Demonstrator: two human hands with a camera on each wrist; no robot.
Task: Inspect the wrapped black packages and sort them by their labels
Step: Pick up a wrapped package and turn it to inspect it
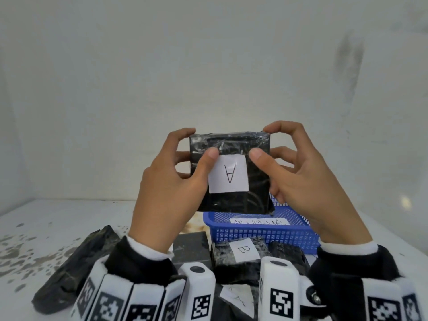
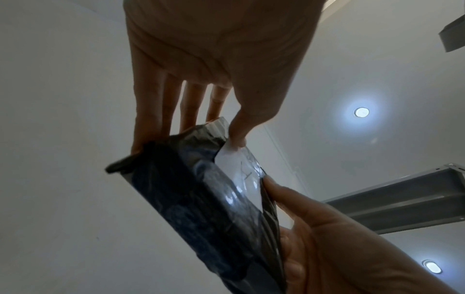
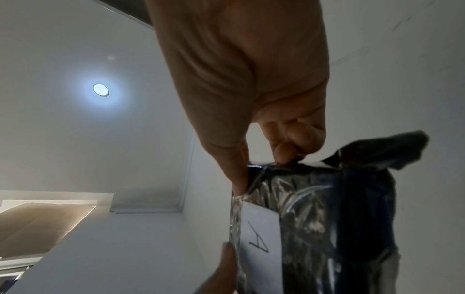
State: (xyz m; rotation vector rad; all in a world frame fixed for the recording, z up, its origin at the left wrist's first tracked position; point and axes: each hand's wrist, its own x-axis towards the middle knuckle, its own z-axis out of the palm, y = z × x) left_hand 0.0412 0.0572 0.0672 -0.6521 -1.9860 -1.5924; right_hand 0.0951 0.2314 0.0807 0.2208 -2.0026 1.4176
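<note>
Both hands hold a black wrapped package (image 1: 234, 144) upright in front of me, its white label (image 1: 229, 174) reading "A" upside down. My left hand (image 1: 171, 179) grips its left edge, thumb beside the label and fingers behind. My right hand (image 1: 301, 174) grips the right edge the same way. The left wrist view shows this package (image 2: 201, 199) pinched between thumb and fingers; the right wrist view shows the package (image 3: 314, 218) with its label (image 3: 259, 236). On the table below lies a package labelled "B" (image 1: 240, 256), with more black packages (image 1: 76, 256) around it.
A blue mesh basket (image 1: 261, 232) with a paper tag reading "ABNORMAL" stands on the white table (image 1: 34, 228) behind the packages. A dark grey box (image 1: 191, 247) lies left of the "B" package. A white wall rises behind the table.
</note>
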